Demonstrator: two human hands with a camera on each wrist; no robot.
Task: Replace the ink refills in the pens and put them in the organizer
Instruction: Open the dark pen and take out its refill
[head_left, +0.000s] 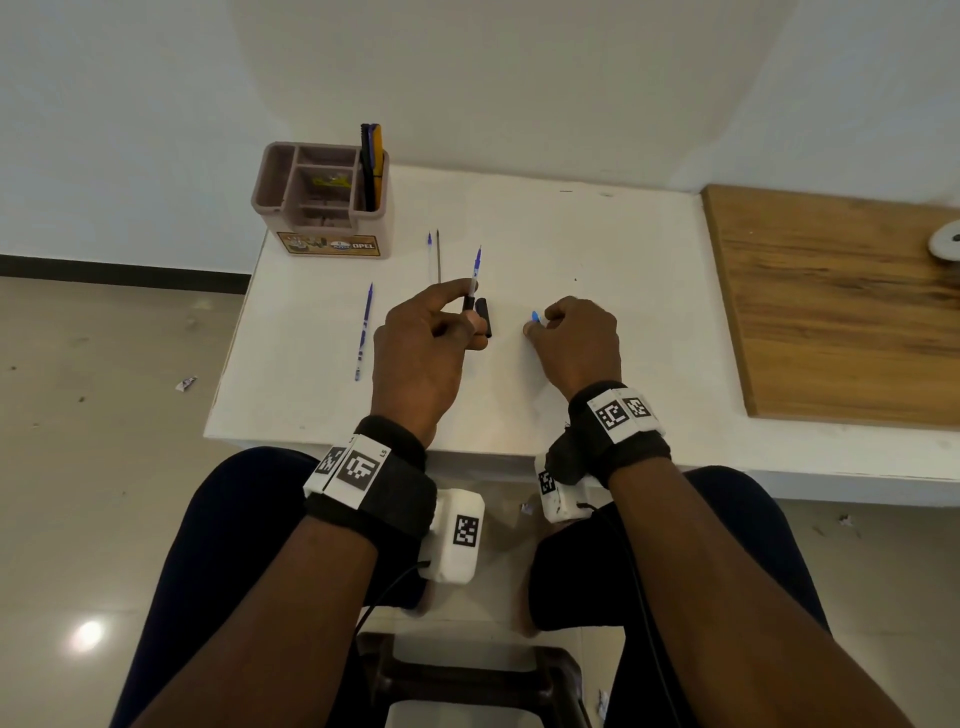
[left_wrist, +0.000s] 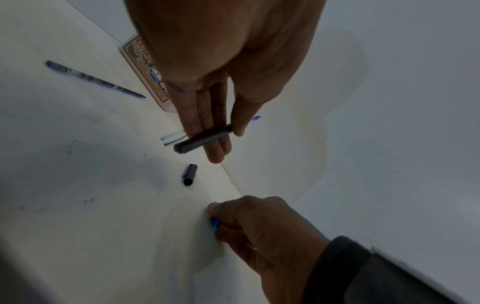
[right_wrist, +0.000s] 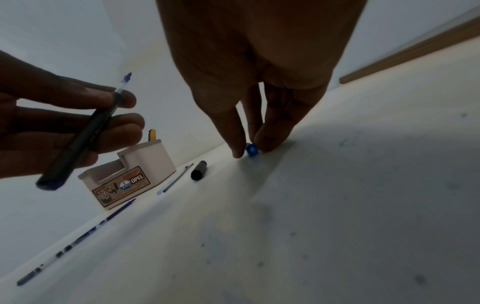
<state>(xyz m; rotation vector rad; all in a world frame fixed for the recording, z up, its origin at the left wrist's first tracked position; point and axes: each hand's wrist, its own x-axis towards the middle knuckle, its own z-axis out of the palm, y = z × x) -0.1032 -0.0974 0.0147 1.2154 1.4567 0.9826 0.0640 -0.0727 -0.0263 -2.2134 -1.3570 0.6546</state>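
Note:
My left hand (head_left: 467, 312) grips a black pen barrel (left_wrist: 202, 139) above the white table (head_left: 597, 249). A clear refill with a blue tip (head_left: 476, 266) sticks out of the barrel's far end. To the right, my right hand (head_left: 535, 323) pinches a small blue pen piece (right_wrist: 252, 149) between thumb and fingertips, down on the table. A black cap (head_left: 483, 318) lies between the hands. The brown organizer (head_left: 322, 208) stands at the back left with pens (head_left: 372, 161) upright in its right compartment.
A blue refill (head_left: 363, 332) lies left of my left hand. Two thin refills (head_left: 434, 252) lie side by side near the organizer. A wooden board (head_left: 841, 312) covers the table's right side, with a white round object (head_left: 945, 239) at its far edge.

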